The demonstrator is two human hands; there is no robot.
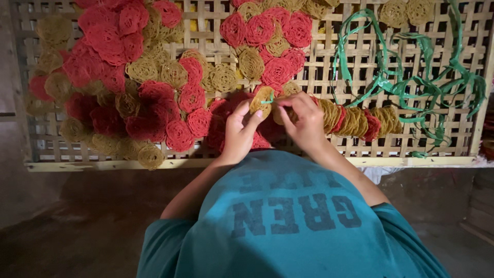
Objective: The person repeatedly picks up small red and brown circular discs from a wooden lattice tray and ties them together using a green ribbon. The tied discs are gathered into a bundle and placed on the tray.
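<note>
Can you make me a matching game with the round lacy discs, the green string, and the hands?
Things:
1. Left hand
2. Right hand
3. Green string
4. Red discs

Places:
A. Loose tangle on the right of the bamboo rack
B. Heaped at the upper left
C. Pinching a single yellow disc
D. At the end of the threaded row of discs

Pairs: 1-C, 2-D, 3-A, 4-B

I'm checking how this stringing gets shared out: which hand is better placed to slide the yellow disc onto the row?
Probably the left hand: it already pinches the yellow disc on the green string, while the right hand grips the end of the strung row.
</note>
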